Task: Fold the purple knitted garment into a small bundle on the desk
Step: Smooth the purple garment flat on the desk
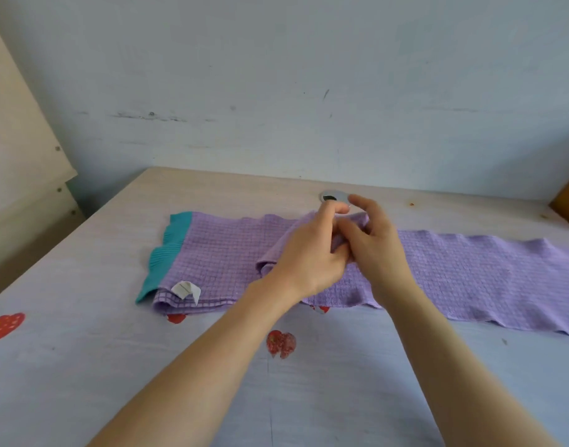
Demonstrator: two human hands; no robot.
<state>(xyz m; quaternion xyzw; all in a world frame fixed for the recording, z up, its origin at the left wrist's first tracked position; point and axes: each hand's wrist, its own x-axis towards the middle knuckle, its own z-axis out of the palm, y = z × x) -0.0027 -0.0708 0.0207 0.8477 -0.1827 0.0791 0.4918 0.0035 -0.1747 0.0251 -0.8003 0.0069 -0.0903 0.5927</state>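
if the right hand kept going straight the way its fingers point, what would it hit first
Probably the silver cable grommet in the desk, just beyond the right hand, which pinches a fold of the purple knitted garment. Depth is unclear; it might pass above it toward the wall.

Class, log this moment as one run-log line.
garment: long strip on desk | left hand, right hand: both pinch raised fold mid-strip | bundle: not yet

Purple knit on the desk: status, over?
Left hand and right hand both pinch a raised fold. Purple garment lies long, unbundled. Nothing in the way.
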